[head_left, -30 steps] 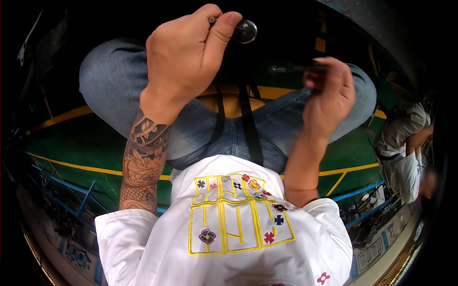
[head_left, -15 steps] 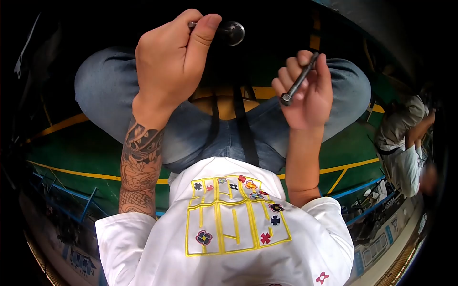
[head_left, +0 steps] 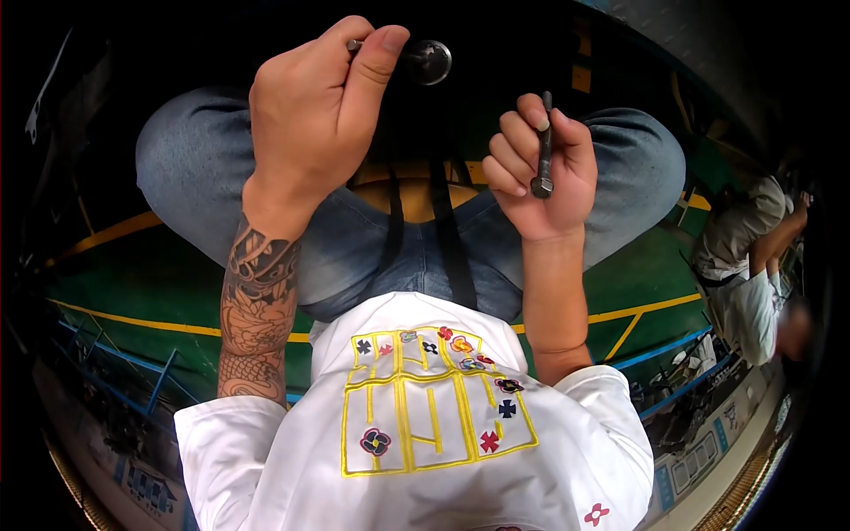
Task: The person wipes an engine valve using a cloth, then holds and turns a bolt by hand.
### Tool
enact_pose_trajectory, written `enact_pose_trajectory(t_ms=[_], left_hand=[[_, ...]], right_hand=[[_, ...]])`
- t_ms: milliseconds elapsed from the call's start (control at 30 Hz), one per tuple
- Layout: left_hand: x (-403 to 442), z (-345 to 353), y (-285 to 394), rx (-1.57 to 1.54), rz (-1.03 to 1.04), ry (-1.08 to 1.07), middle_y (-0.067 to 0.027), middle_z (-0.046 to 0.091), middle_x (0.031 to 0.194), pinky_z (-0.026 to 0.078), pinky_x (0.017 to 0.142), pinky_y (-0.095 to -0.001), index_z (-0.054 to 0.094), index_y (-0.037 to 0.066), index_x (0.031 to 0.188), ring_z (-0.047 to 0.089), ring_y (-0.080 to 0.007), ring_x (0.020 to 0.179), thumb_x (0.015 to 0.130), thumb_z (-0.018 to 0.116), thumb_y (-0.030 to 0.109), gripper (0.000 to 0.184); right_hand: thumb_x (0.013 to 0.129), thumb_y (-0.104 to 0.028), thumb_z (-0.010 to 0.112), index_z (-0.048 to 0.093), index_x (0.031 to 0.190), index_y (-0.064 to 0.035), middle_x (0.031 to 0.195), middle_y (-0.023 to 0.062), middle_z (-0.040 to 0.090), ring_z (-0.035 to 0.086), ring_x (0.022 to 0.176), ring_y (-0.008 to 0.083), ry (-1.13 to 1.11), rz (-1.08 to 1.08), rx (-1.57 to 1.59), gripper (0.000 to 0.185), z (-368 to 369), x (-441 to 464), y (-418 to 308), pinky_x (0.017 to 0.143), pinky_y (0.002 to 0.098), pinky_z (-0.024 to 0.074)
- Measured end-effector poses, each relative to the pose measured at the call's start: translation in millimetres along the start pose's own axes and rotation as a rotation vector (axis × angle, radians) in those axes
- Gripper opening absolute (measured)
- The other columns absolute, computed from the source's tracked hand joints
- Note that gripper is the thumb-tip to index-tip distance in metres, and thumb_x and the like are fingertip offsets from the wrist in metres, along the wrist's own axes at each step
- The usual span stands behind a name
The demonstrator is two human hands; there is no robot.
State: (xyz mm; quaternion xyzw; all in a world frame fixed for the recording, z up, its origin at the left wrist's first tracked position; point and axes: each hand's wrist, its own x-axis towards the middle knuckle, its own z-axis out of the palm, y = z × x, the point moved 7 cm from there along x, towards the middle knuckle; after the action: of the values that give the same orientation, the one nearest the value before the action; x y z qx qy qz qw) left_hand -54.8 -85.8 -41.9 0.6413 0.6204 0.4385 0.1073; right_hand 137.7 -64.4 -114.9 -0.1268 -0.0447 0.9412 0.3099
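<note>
My left hand (head_left: 314,115) is raised over my left knee, back of the hand up, fingers wrapped round a dark metal piece. A thin rod end pokes out beside the thumb. Just past the thumb is a round, shiny dark metal end (head_left: 430,63); its join to the rod is hidden, so I cannot tell the exact kind. My right hand (head_left: 553,173) is turned palm up over my right thigh. Its thumb and curled fingers grip a long dark bolt (head_left: 544,150), hex head toward my wrist and shank end pointing away from me.
My knees in jeans (head_left: 195,159) are spread on both sides. Beneath is a green floor (head_left: 620,274) with yellow lines. Blue rails (head_left: 164,380) run behind at the left and right. Another person (head_left: 753,239) is at the right edge. Darkness hides the area ahead.
My right hand has shifted slightly left, and the bolt in it has swung from a slant to nearly upright in view. My left hand has barely moved.
</note>
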Motion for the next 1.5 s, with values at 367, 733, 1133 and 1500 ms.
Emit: enact_pose_trajectory(t_ms=[367, 733, 1133, 1500], left_hand=[[-0.5, 0.1, -3.0, 0.037, -0.075, -0.057, -0.0056, 0.063, 0.062, 0.044, 0.049, -0.0303, 0.074, 0.008, 0.093, 0.061, -0.0210, 0.051, 0.103, 0.065, 0.031, 0.027], [-0.5, 0.2, -3.0, 0.021, -0.079, -0.061, -0.0057, 0.062, 0.062, 0.045, 0.049, -0.0306, 0.074, 0.007, 0.094, 0.061, -0.0210, 0.052, 0.103, 0.065, 0.031, 0.027], [-0.8, 0.3, -2.1, 0.028, -0.089, -0.067, -0.0061, 0.063, 0.063, 0.044, 0.050, -0.0306, 0.073, 0.007, 0.092, 0.062, -0.0214, 0.053, 0.103, 0.065, 0.030, 0.027], [-1.0, 1.6, -2.2, 0.027, -0.100, -0.072, -0.0063, 0.063, 0.063, 0.045, 0.050, -0.0313, 0.073, 0.007, 0.093, 0.062, -0.0225, 0.053, 0.103, 0.064, 0.031, 0.027]], right_hand=[[0.102, -0.028, 0.045, 0.054, 0.100, -0.0062, 0.071, -0.0015, 0.045, 0.041, 0.057, 0.0072, -0.014, -0.024, -0.023, 0.023, -3.2, -1.0, -0.4, 0.055, 0.0256, 0.0355], [0.103, -0.022, 0.046, 0.059, 0.115, -0.0010, 0.084, 0.0023, 0.057, 0.047, 0.064, 0.0074, 0.141, -0.124, -0.467, 0.027, -16.3, -5.6, -0.9, 0.062, 0.0257, 0.0419], [0.103, -0.013, 0.056, 0.068, 0.114, -0.0009, 0.078, 0.0034, 0.063, 0.053, 0.064, 0.0086, 0.221, -0.185, -0.585, 0.020, -14.9, -5.3, 0.2, 0.061, 0.0230, 0.0462], [0.104, -0.017, 0.060, 0.069, 0.110, -0.0036, 0.075, 0.0019, 0.063, 0.051, 0.060, 0.0048, 0.248, -0.196, -0.609, 0.017, -18.4, -6.2, 0.8, 0.058, 0.0208, 0.0449]])
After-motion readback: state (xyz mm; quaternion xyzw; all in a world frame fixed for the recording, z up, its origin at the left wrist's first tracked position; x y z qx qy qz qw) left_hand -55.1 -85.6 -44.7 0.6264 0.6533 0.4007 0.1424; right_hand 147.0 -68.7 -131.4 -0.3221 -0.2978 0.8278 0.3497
